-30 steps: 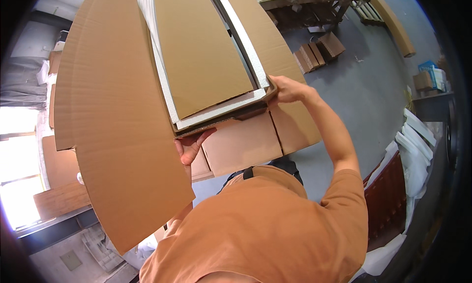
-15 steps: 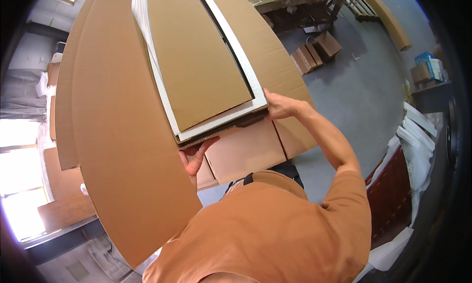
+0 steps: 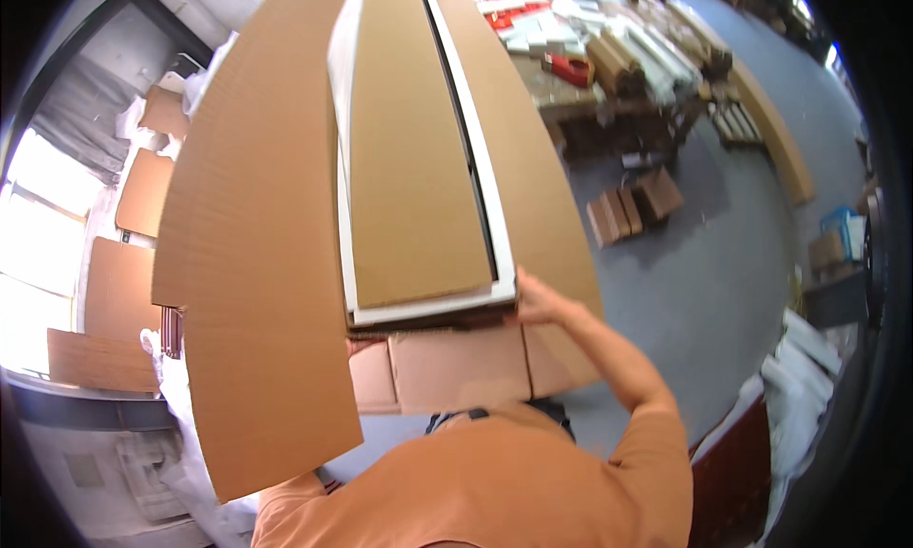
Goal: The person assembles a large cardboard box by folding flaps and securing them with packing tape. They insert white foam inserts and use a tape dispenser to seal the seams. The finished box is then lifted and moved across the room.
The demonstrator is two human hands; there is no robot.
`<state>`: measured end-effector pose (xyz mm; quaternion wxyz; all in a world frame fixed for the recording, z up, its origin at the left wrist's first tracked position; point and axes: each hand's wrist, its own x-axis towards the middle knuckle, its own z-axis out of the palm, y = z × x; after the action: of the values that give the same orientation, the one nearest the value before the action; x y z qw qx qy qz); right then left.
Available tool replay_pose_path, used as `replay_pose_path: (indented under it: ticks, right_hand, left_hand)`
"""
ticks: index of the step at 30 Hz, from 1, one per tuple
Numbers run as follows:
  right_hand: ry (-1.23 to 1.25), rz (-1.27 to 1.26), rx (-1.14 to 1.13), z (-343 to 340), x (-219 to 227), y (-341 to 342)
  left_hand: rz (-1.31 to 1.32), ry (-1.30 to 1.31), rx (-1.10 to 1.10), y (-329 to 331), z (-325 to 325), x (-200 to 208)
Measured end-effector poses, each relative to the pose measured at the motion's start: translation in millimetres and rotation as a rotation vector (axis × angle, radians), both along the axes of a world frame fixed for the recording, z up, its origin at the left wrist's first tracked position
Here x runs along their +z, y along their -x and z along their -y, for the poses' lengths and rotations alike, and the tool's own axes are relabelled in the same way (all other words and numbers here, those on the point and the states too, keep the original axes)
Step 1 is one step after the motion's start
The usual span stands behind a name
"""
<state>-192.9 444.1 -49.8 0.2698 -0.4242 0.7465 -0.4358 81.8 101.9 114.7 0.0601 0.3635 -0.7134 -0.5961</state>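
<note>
A long flat package with a brown cardboard sheet [image 3: 418, 205] on top and a white foam border [image 3: 428, 309] round it lies in front of me. My right hand [image 3: 538, 299] grips its near right corner, fingers partly hidden by the edge. Under the near left edge only a reddish sliver of my left hand [image 3: 369, 344] shows; its fingers are hidden. Big cardboard flaps spread out on both sides, the left flap [image 3: 257, 234] being wider than the right flap [image 3: 533, 167]. A folded cardboard panel [image 3: 456, 369] shows below the near edge.
A cluttered workbench [image 3: 571, 99] with a red tape dispenser [image 3: 569, 68] stands at the far right. Small brown boxes [image 3: 618, 215] sit on the grey floor. White foam strips [image 3: 804, 358] and a dark red panel [image 3: 737, 481] are at right. Cardboard pieces [image 3: 119, 286] stand by the window.
The view has shifted, so the package sits lower and more of the workbench shows. My left hand has become nearly hidden under the near edge. My right hand keeps its hold on the corner.
</note>
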Motion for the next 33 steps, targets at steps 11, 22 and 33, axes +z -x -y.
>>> replay_pose_path:
  ticks: [11,22,33]
  right_hand:
    - [-0.090,0.093,-0.031,5.8,11.2,-1.1]
    - [-0.082,0.231,0.036,4.2,0.3,-0.7]
    - [-0.077,-0.006,0.104,4.2,-17.4,2.3]
  left_hand:
    - [0.560,0.826,0.544,-153.5,61.7,4.2]
    - [0.781,0.691,0.654,-195.1,40.7,-19.1]
    - [0.654,0.642,0.647,-200.3,44.5,-13.7]
